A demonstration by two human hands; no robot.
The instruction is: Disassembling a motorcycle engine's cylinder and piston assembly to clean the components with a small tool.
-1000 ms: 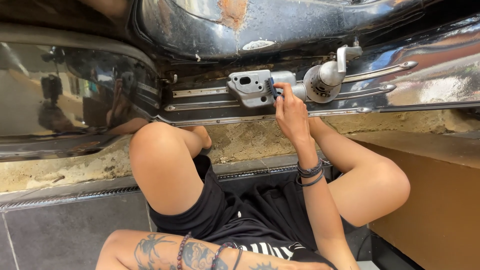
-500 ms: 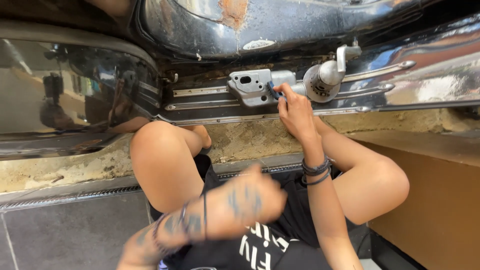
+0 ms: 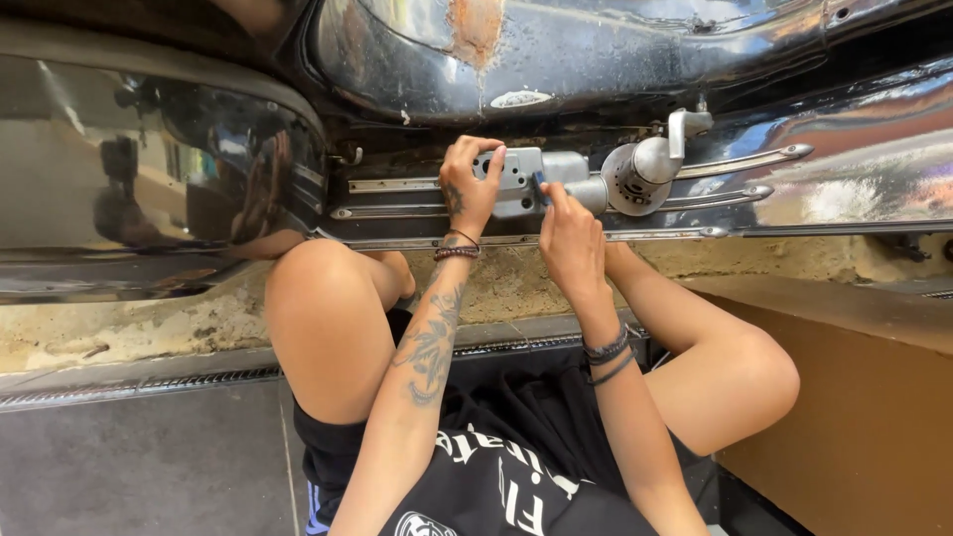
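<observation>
The left hand [image 3: 469, 187] grips the left end of the grey metal bracket [image 3: 518, 181], fingers wrapped over its top edge. The bracket sits on the chrome trim strips [image 3: 397, 199] of the black car body [image 3: 596, 60]. The right hand [image 3: 568, 238] pinches a small blue tool [image 3: 539, 187] against the bracket, just left of the round chrome fitting [image 3: 640, 174].

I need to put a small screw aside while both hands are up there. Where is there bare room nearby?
Free: the dark floor panel left of the bent knee, below the drain grate; also the brown box top at right. Crowded: around the grey bracket, where the left hand and right hand meet beside the metal cylinder.
</observation>
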